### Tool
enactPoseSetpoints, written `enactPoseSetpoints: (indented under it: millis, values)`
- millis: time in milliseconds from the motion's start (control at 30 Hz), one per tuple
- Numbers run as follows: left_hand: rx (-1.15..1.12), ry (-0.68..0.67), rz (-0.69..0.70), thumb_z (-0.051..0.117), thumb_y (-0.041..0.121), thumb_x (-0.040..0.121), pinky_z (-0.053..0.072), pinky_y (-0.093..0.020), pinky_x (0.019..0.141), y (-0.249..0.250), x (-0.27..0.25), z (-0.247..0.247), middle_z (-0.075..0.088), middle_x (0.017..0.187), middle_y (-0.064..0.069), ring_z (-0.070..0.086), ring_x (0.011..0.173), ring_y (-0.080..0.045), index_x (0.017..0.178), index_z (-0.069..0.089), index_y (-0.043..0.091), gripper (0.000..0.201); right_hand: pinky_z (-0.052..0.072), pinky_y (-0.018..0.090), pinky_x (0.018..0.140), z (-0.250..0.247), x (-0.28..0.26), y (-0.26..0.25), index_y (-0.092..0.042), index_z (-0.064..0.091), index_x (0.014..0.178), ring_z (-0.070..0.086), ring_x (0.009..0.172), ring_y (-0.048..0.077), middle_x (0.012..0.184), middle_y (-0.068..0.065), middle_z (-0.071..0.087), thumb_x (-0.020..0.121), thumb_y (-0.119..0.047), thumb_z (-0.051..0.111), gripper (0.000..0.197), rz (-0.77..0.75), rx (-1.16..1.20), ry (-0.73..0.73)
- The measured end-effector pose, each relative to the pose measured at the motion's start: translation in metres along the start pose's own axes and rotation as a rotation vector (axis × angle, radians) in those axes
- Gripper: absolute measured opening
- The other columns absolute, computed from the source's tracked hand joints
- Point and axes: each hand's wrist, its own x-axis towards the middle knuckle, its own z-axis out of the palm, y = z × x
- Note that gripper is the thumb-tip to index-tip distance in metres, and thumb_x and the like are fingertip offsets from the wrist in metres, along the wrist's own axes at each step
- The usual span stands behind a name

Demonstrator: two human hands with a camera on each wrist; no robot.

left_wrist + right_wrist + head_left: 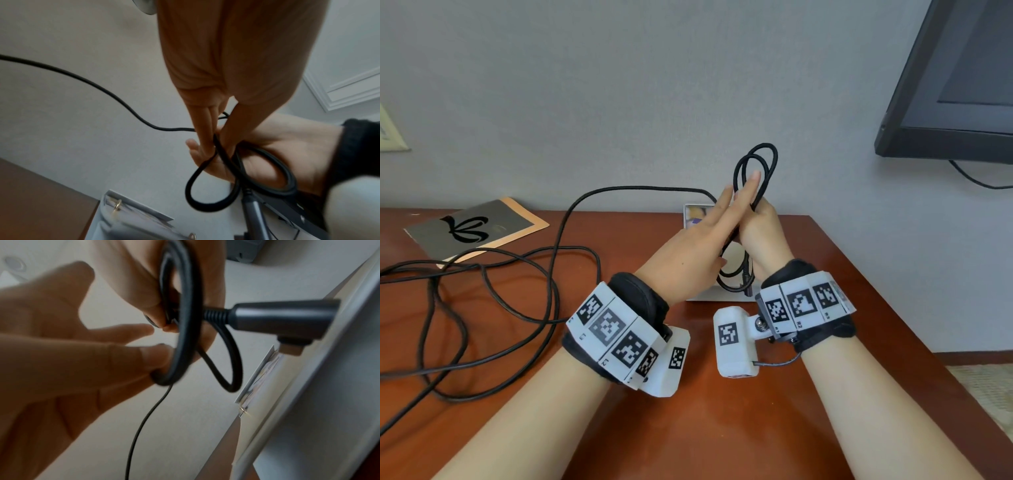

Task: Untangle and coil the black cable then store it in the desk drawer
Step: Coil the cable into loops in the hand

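My right hand (763, 229) is raised above the desk and grips several loops of the black cable (765, 146), which stick up past its fingers. Below the hand hangs the cable's grey plug (748, 289). My left hand (722, 219) lies against the right one, fingers straight and touching the coil. In the right wrist view the coil (187, 305) and plug (283, 318) sit in the right hand (133, 280), next to the open left hand (61, 353). From the hands the cable arcs left and lies in tangled loops (551, 291) on the desk. No drawer is in view.
The brown desk (722, 428) ends at the wall behind and at a right edge with floor beyond. A dark booklet (476, 229) lies at the back left under the cable. A white stand (698, 212) sits under my hands. A monitor (955, 85) hangs at upper right.
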Motion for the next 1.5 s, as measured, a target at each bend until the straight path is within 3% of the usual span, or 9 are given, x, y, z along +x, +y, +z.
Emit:
enactPoseSetpoints:
  millis: [100,233,367,500,700,933,1067,1233,1500]
  values:
    - [0.031,0.003,0.047,0.051,-0.013,0.080,0.052,-0.046,0.070,-0.002,0.000,0.001,0.001,0.159,-0.004,0.062,0.083,-0.032,0.133,-0.028,0.052,0.115,0.047,0.009,0.053,0.000,0.003,-0.003,-0.019,0.057,0.088,0.065,0.070,-0.001,0.087,-0.001,0.069,0.098,-0.025,0.047,0.015,0.029,-0.055,-0.002]
    - [0.029,0.024,0.031,0.053,-0.008,0.084,0.049,-0.029,0.068,-0.005,0.002,0.000,0.022,0.155,-0.009,0.057,0.068,-0.018,0.133,-0.025,0.052,0.110,0.056,0.028,0.071,-0.002,-0.010,-0.010,-0.014,0.055,0.088,0.066,0.081,0.015,0.084,0.001,0.065,0.100,-0.024,0.043,0.020,-0.006,0.211,0.012]
    - [0.012,0.062,-0.041,0.060,0.017,0.088,0.052,-0.039,0.082,-0.015,0.002,-0.005,0.026,0.153,-0.008,0.065,0.084,-0.025,0.140,-0.017,0.050,0.099,0.048,0.025,0.052,-0.004,-0.010,-0.010,-0.009,0.042,0.088,0.046,0.045,0.011,0.055,0.001,0.045,0.101,-0.016,0.036,0.016,-0.101,0.312,0.011]
    - [0.107,0.198,-0.205,0.054,0.035,0.091,0.048,-0.041,0.087,-0.030,0.002,-0.012,0.023,0.155,-0.008,0.062,0.092,-0.034,0.148,-0.004,0.035,0.082,0.035,0.017,0.042,-0.007,-0.006,-0.006,-0.017,0.039,0.079,0.031,0.038,0.007,0.056,0.001,0.028,0.102,-0.015,0.034,0.023,-0.108,0.272,-0.018]
    - [0.130,0.427,-0.372,0.056,0.023,0.091,0.048,-0.039,0.082,-0.042,0.000,-0.015,0.031,0.147,-0.012,0.062,0.082,-0.033,0.148,0.020,0.027,0.067,0.036,0.019,0.049,0.002,-0.015,-0.009,-0.012,0.055,0.087,0.028,0.039,0.005,0.056,0.002,0.025,0.102,-0.016,0.035,0.025,-0.135,0.178,-0.204]
    - [0.425,0.734,-0.445,0.063,0.010,0.083,0.042,-0.043,0.070,-0.048,-0.003,-0.019,0.050,0.116,-0.022,0.047,0.104,-0.039,0.126,0.054,0.008,0.043,0.042,0.021,0.051,0.001,-0.017,-0.010,-0.011,0.053,0.082,0.030,0.038,0.005,0.054,0.000,0.028,0.102,-0.014,0.035,0.027,-0.149,0.099,-0.298]
    - [0.531,0.743,-0.508,0.063,0.002,0.076,0.035,-0.040,0.074,-0.054,-0.004,-0.023,0.046,0.131,-0.021,0.043,0.118,-0.041,0.109,0.061,0.009,0.035,0.044,0.021,0.053,-0.001,-0.017,-0.010,-0.013,0.053,0.082,0.030,0.040,0.006,0.049,-0.009,0.032,0.101,-0.015,0.035,0.027,-0.184,0.075,-0.369]
    - [0.482,0.700,-0.509,0.048,-0.004,0.086,0.024,-0.033,0.064,-0.056,-0.005,-0.035,0.064,0.095,-0.017,0.054,0.087,-0.035,0.101,0.060,0.005,0.022,0.044,0.019,0.052,0.001,-0.017,-0.009,-0.012,0.053,0.080,0.030,0.040,0.005,0.047,-0.012,0.032,0.101,-0.015,0.037,0.026,-0.193,0.081,-0.336]
    - [0.227,0.792,-0.396,0.052,0.013,0.092,0.033,-0.026,0.068,-0.042,-0.003,-0.035,0.071,0.096,-0.007,0.064,0.087,-0.028,0.103,0.066,0.010,0.018,0.043,0.023,0.056,0.002,-0.022,-0.011,-0.011,0.052,0.083,0.028,0.042,0.005,0.057,0.001,0.027,0.101,-0.017,0.036,0.024,-0.221,-0.029,-0.412]
